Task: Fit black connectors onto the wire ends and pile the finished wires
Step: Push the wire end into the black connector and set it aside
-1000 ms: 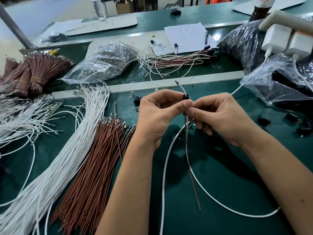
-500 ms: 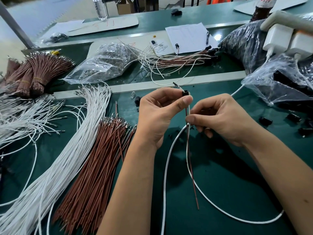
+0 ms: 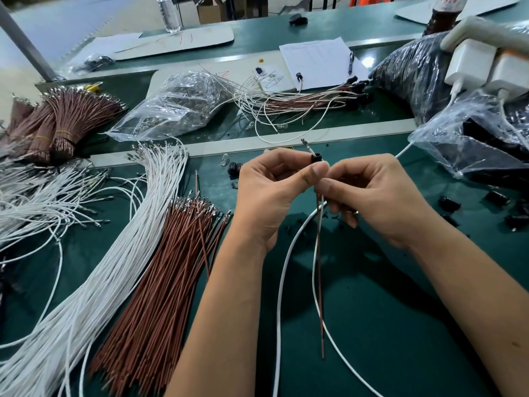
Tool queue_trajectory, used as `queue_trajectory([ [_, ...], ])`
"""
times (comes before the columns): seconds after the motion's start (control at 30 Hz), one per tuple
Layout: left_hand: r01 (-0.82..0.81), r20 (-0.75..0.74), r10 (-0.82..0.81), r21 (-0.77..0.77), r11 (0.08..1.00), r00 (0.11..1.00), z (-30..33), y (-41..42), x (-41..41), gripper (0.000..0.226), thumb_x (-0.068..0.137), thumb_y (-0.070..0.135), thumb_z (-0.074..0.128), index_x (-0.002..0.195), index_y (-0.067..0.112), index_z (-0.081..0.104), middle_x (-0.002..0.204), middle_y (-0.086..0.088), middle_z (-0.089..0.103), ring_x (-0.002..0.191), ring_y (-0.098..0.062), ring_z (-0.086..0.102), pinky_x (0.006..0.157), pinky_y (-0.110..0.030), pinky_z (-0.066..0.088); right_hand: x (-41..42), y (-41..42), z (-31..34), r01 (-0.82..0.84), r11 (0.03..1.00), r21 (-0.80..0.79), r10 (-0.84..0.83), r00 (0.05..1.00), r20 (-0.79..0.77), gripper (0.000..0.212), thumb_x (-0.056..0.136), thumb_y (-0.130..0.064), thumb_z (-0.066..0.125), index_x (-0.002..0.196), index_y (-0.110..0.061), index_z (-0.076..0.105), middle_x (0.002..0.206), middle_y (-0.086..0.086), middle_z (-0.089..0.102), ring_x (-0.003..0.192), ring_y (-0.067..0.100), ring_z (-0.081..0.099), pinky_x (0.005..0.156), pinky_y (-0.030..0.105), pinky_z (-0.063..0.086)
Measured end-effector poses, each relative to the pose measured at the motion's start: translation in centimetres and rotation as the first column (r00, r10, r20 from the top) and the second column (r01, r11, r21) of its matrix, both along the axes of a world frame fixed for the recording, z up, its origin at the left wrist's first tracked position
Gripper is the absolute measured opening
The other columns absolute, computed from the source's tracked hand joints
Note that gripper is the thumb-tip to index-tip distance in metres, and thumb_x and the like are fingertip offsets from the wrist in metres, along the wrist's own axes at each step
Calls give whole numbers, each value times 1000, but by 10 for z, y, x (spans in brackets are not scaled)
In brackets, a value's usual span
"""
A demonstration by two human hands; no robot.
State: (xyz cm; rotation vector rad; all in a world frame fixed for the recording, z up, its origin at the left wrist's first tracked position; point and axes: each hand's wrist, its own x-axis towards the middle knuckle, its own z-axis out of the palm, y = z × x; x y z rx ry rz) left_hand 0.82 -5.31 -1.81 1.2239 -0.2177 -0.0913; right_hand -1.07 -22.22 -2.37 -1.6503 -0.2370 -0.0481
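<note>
Centre of frame: left hand [image 3: 266,193] pinches a black connector [image 3: 315,159] at thumb and forefinger; a white wire [image 3: 289,253] tip juts above it
Right of centre: right hand [image 3: 375,199] pinches the white wire and a brown wire [image 3: 320,282] just below the connector; both hang toward the green desk [image 3: 400,325]
Lower left: loose white wires [image 3: 114,253] beside loose brown wires [image 3: 160,282]
Upper middle: finished wires [image 3: 300,103] piled; plastic bag [image 3: 174,107] to their left
</note>
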Motion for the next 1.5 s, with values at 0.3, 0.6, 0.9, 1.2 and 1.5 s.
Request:
queue_trajectory([
  [0.3,-7,-12,7,16,1000,1000,-3,1,2,22,68,14,83,86,4,74,78,-7,74,71,-13,69,67,-19,52,0,-5,4,-61,992,-111,64,998,21,27,88,-34,73,86,-8,77,61,13,63,50,27,53,40,26,43],
  [0.6,-19,10,19,-1,1000,1000,-6,0,4,13,74,5,83,84,9,75,82,-7,75,75,-14,69,72,-22,53,3,-13,24,15,847,-531,137,960,246,14,97,-16,70,84,-17,74,62,-6,64,52,7,59,53,13,40],
  [0.9,-189,-17,189,-25,982,982,-9,0,9,12,82,4,80,93,5,73,73,-5,73,60,-12,56,63,-28,45,35,-2,58,17,573,-819,312,920,237,19,99,-11,63,81,-12,70,71,-6,68,67,12,63,64,29,47],
  [1.2,-160,-92,163,42,986,982,-16,-4,9,8,82,6,80,86,9,73,70,-5,73,59,-10,61,59,-18,48,1,20,10,351,722,-597,-119,912,392,17,99,-11,65,84,-9,74,73,1,69,66,16,57,66,28,42],
  [1.5,-14,-64,20,88,996,998,-18,-6,7,10,81,7,82,83,14,75,74,-8,73,65,-13,63,65,-21,51,-18,5,-4,441,796,-415,-231,855,465,3,93,-14,76,91,-12,78,79,-4,73,71,15,66,68,40,53],
])
